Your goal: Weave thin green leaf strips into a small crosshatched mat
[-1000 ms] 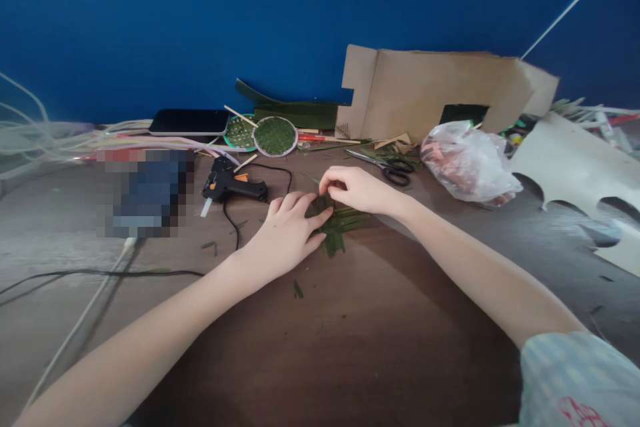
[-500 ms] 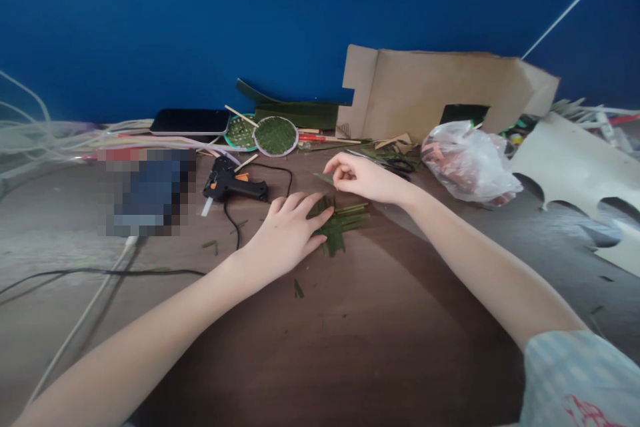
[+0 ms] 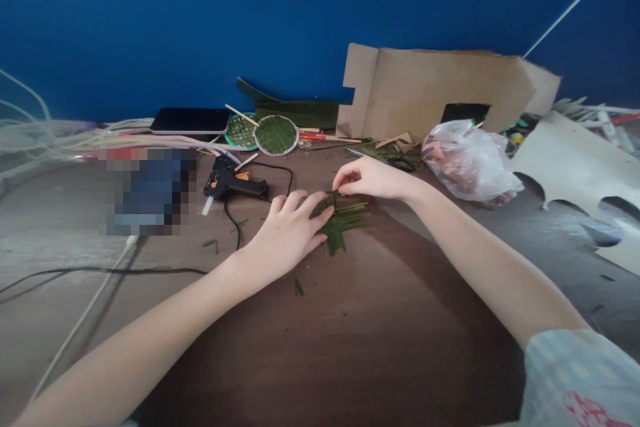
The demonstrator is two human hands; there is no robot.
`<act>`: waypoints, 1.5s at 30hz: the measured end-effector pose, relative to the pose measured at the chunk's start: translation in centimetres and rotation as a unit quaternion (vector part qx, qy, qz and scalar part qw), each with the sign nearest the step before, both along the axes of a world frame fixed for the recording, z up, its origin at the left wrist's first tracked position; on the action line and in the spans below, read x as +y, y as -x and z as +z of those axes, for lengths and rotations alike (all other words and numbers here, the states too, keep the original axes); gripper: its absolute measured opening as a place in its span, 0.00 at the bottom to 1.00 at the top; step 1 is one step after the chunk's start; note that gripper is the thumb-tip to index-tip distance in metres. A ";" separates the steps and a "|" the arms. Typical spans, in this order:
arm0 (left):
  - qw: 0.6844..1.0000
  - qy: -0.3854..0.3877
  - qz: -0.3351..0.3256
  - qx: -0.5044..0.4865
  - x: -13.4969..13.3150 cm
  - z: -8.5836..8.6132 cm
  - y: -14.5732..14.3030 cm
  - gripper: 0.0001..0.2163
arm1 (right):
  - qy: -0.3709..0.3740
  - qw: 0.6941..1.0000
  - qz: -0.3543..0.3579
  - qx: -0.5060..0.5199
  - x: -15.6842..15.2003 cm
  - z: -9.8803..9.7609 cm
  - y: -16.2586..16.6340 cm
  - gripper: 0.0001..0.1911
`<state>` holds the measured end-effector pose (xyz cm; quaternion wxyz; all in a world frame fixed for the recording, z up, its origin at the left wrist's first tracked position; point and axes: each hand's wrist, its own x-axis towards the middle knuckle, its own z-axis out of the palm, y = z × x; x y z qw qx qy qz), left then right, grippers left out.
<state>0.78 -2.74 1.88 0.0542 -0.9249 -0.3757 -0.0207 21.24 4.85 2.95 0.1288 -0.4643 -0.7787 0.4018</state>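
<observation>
My left hand (image 3: 290, 230) lies flat with fingers spread, its fingertips over the left part of a small woven mat of green leaf strips (image 3: 345, 221). Part of the mat is hidden under those fingers. At the mat's far edge, my right hand (image 3: 373, 177) pinches a thin green leaf strip (image 3: 336, 193) between thumb and index finger. Just behind the right hand lie scissors (image 3: 395, 161), partly covered by it. Two round woven leaf pieces with edging, one rimmed white (image 3: 277, 135) and one rimmed green (image 3: 240, 131), rest near the wall.
Left of my hands lies a black glue gun (image 3: 235, 183) with its cord. A black phone (image 3: 190, 121) is behind it, and a blurred-out device (image 3: 153, 193) with a white cable sits left. Toward the right are a cardboard box (image 3: 425, 90), a plastic bag (image 3: 473, 160) and a cut-out white sheet (image 3: 575, 163).
My right hand has come down slightly toward the mat, bringing the leaf strip to its far edge. The left hand has stayed in place.
</observation>
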 end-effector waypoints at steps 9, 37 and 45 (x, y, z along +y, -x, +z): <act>0.999 0.036 0.015 -0.009 0.2 -0.3 0.1 0.19 | 0.023 0.998 0.031 -0.052 -0.3 0.3 0.1 0.08; 0.998 0.053 0.021 -0.007 0.1 0.2 0.0 0.19 | -0.037 0.993 0.001 -0.108 -0.9 -0.1 1.1 0.08; 0.999 0.041 0.020 0.017 0.1 0.3 -0.1 0.19 | -0.084 0.985 -0.045 -0.147 -1.5 -0.6 2.1 0.12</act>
